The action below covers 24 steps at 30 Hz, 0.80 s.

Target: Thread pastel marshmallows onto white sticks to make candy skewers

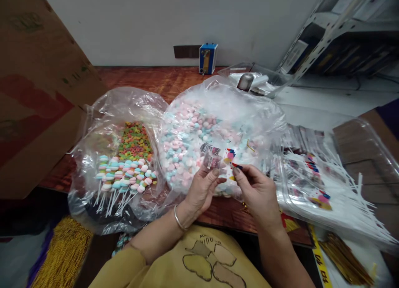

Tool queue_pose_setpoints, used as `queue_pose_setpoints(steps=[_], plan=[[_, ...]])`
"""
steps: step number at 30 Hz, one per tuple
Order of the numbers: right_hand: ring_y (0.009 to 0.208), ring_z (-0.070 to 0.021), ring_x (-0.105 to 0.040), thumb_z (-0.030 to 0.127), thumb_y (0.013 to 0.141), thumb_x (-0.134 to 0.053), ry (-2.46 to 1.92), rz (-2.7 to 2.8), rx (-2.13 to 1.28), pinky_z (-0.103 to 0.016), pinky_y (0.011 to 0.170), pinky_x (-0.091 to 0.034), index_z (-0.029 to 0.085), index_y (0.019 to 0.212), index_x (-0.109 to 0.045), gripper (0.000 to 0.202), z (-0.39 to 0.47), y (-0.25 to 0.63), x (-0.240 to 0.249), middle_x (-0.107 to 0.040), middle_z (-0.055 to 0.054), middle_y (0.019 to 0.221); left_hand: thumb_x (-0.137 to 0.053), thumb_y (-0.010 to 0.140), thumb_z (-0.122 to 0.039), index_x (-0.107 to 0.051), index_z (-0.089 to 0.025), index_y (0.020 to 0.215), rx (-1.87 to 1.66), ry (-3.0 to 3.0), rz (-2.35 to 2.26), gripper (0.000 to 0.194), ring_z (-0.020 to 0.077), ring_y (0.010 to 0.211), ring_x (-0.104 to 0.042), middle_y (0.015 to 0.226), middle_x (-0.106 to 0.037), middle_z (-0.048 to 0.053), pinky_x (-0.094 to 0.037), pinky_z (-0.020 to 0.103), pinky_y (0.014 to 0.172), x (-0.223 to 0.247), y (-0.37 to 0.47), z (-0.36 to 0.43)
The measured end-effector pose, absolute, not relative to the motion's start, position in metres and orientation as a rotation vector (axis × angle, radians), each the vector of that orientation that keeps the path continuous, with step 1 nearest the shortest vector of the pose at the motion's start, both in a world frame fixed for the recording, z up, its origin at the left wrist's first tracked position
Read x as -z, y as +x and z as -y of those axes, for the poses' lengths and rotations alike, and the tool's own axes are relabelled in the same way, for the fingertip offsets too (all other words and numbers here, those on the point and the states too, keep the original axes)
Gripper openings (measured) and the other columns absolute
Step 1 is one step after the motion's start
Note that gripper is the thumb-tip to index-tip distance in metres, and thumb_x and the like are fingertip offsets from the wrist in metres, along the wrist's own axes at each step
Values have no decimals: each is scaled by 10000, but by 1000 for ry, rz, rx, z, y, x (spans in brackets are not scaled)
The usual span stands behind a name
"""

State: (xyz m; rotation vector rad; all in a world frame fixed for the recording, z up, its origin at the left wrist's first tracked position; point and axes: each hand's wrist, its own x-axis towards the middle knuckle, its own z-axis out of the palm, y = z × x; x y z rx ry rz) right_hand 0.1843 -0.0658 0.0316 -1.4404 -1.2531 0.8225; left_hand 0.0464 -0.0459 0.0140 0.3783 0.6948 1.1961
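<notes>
My left hand holds a small clear printed packet between thumb and fingers. Close on its right, my right hand pinches a white card with a red, blue and pink picture. Both hands are over the front of a large clear bag of pink, blue and white marshmallows. On the left, marshmallow sticks lie on an open plastic bag beside small orange and green ring candies. To the right, a clear tray holds white sticks and printed packets.
A cardboard box stands at the left. Behind the bags are a small blue box and a clear container. A metal shelf rises at the back right. Gold twist ties lie at the lower right.
</notes>
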Motion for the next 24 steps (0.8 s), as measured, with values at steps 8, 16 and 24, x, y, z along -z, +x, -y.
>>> queue_pose_setpoints(steps=[8,16,24], plan=[[767,-175,-630,439,873,-708,-1349,1211,-1008,-284,732,-499,200,897,-696,240,74,165,-11,-716,-21,837,-964,518,-352,-729,-131,731,-1271,378,-895,387,93,611,-625,692,-703,5,-497,215,603,-10,33,53],[628,-144,-525,410,924,-626,-1404,1442,-809,-256,599,-408,186,739,-676,295,82,162,-17,-603,14,648,-956,539,-389,-644,-144,710,-1276,374,-887,432,60,534,-534,607,-612,-43,-426,193,541,1,26,64],[586,-138,-499,439,944,-603,-1387,1597,-710,-252,552,-376,196,624,-607,402,84,167,-20,-547,22,576,-961,543,-341,-594,-140,701,-1205,313,-851,447,48,517,-501,609,-580,-43,-396,165,495,1,17,59]])
